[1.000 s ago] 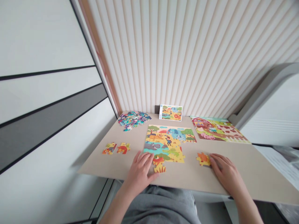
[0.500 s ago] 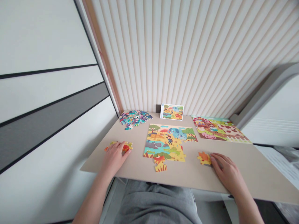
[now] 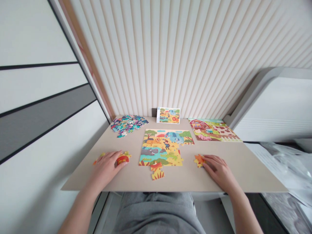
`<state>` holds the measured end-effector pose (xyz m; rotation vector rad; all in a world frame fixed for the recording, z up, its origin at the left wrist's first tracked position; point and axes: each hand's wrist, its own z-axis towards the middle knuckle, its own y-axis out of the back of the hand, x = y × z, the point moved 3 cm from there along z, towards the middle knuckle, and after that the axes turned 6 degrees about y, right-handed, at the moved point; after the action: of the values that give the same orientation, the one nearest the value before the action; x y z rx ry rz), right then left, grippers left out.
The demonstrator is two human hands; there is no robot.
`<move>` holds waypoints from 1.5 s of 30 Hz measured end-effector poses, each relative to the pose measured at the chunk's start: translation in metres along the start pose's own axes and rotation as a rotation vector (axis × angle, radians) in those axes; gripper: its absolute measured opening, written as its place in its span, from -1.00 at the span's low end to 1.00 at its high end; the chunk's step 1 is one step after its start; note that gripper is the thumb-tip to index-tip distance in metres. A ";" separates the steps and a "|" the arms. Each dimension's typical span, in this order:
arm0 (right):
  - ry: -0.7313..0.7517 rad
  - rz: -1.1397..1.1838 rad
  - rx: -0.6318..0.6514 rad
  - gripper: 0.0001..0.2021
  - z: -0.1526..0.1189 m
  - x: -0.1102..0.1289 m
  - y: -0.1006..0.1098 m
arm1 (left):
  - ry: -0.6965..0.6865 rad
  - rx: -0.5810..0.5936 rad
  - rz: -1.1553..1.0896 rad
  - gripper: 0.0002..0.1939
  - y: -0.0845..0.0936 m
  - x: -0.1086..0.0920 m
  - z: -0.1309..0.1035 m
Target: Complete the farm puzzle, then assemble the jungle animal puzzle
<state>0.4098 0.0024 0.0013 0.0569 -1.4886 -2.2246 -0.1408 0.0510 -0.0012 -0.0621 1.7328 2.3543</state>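
Fingers stretched and thumb apart, my left hand (image 3: 107,166) lies over a few puzzle pieces on the left of the table. A piece with a red lion's face (image 3: 123,159) shows between its index finger and thumb; orange and yellow bits stick out on its far side. My right hand (image 3: 219,169) pinches an orange-and-yellow puzzle piece (image 3: 199,160) on the table, fingers on top and thumb at the near edge. Between the hands lies a partly joined animal puzzle (image 3: 161,149), its lower right corner open. Joined pieces with red grass (image 3: 158,175) jut from its near edge.
A picture card (image 3: 168,115) of the animal scene leans against the ribbed wall (image 3: 151,58). A pile of purple-blue pieces (image 3: 129,124) lies at the back left, a farm puzzle (image 3: 214,130) at the back right. The table's (image 3: 175,185) near edge is before my lap.
The view has swung to the right, so the table appears further left. More of the lion's face shows beside my left hand. My right hand stays at the orange-and-yellow piece.
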 end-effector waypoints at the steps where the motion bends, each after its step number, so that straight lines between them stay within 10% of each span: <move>1: 0.013 0.002 0.005 -0.66 0.001 0.001 0.000 | -0.003 -0.008 0.013 -0.49 0.000 -0.001 0.001; 11: 0.088 0.061 0.037 -0.68 0.013 0.022 -0.002 | -0.109 -0.176 -0.055 -0.43 0.009 -0.038 -0.001; 20: -0.101 0.600 -0.027 -0.70 0.028 0.119 -0.005 | -0.411 -0.183 -0.285 -0.37 0.036 -0.174 -0.017; 25: -0.146 0.761 0.041 -0.58 0.028 0.150 -0.012 | -0.483 -0.177 -0.333 -0.34 0.034 -0.217 -0.024; 36: -0.297 0.760 0.067 -0.58 0.022 0.135 -0.016 | -0.484 -0.145 -0.315 -0.25 0.027 -0.224 -0.029; 45: -0.426 0.625 -0.066 -0.44 0.051 0.035 -0.009 | -0.359 -0.179 -0.266 -0.64 0.010 -0.166 -0.037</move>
<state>0.3606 0.0354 0.0219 -0.8326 -1.3755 -1.8213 0.0158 -0.0116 0.0242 0.0914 1.2633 2.1591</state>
